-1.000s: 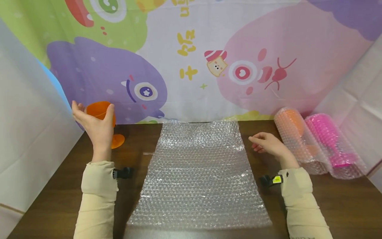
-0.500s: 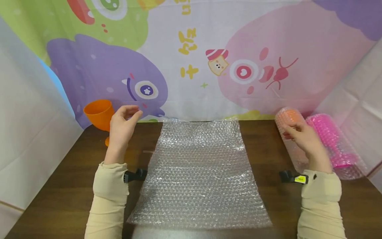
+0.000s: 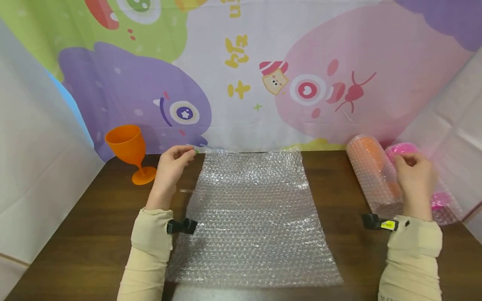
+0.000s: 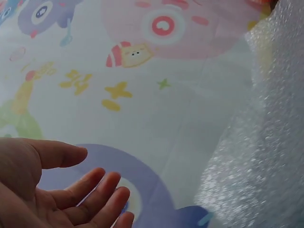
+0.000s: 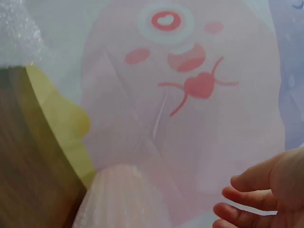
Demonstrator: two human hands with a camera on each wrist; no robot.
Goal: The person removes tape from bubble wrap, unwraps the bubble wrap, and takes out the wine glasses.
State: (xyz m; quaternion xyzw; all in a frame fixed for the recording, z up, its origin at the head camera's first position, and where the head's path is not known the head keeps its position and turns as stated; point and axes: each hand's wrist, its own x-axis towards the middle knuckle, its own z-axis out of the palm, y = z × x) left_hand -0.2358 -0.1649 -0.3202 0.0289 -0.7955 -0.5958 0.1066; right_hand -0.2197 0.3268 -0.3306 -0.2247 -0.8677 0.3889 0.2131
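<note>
My left hand (image 3: 170, 172) is raised between an orange plastic goblet (image 3: 129, 145) and a flat sheet of bubble wrap (image 3: 257, 225). Loosely bent fingers (image 4: 108, 192) show in the left wrist view with nothing held. The goblet stands upright on its round foot to the left of that hand. At the right, my right hand (image 3: 417, 182) hovers in front of a pink goblet (image 3: 404, 148) rolled in bubble wrap, covering much of it. In the right wrist view its relaxed fingers (image 5: 249, 195) hold nothing.
Beside the pink roll lies an orange goblet rolled in bubble wrap (image 3: 370, 169). A brown wooden table (image 3: 83, 225) bears everything. A printed cartoon cloth (image 3: 233, 121) hangs behind it, with white panels (image 3: 34, 167) at both sides.
From beside the standing orange goblet, my left hand has moved right, uncovering the goblet. The right hand has shifted right, from near the bubble wrap sheet to over the pink roll.
</note>
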